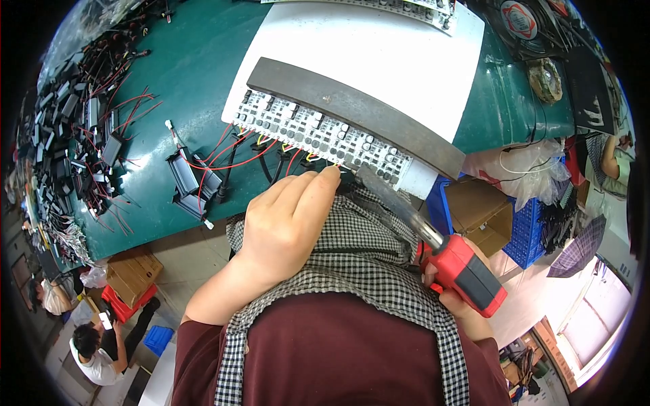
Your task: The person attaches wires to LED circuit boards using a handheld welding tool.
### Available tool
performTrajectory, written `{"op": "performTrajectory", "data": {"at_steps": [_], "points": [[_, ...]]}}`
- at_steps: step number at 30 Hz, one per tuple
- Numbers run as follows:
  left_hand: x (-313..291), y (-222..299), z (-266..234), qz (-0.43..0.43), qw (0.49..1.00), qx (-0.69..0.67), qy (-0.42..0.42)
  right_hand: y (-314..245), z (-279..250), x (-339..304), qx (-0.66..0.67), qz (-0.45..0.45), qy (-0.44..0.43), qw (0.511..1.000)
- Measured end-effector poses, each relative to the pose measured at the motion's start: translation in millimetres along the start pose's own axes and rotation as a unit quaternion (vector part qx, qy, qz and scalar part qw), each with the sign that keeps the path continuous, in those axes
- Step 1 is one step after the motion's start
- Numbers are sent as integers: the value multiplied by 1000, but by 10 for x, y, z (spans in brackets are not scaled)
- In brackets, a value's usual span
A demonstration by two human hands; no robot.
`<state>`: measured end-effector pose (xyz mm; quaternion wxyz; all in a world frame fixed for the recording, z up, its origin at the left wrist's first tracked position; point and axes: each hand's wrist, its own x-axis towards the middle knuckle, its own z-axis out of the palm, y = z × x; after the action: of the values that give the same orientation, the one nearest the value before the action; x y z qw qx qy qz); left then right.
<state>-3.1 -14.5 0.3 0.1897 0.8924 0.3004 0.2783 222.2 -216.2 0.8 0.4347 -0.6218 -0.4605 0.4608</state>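
A long circuit board [318, 132] packed with small black and white components lies on a white sheet [379, 51]. Red, yellow and black wires [230, 159] run from its near edge. My left hand [288, 220] is closed at that edge, its fingertips pinching a thin wire whose end is mostly hidden. In my right hand [460, 301] is a red and black soldering gun [467, 274], fingers wrapped round its handle. The gun's long metal barrel points up and left, its tip close to the board's edge beside my left fingertips. A dark metal bar [352, 108] rests along the board's far side.
Black plastic housings [193, 176] with red wires lie left on the green table [176, 61]; a big heap of similar parts [68, 122] fills its left end. More boards [420, 10] lie at the back. Right, below the table, are a cardboard box [484, 216] and blue crates [525, 233].
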Motion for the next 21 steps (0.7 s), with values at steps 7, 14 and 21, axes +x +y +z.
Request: {"op": "performTrajectory", "data": {"at_steps": [7, 14, 21], "points": [[30, 38, -23, -11, 1000, 10, -11, -13, -15, 120, -97, -90, -43, 990], [66, 50, -79, -11, 999, 20, -39, 240, 0, -267, 95, 29, 9, 995], [79, 59, -66, -18, 999, 24, -39, -150, 116, 110, 229, 80, 25, 970]]}}
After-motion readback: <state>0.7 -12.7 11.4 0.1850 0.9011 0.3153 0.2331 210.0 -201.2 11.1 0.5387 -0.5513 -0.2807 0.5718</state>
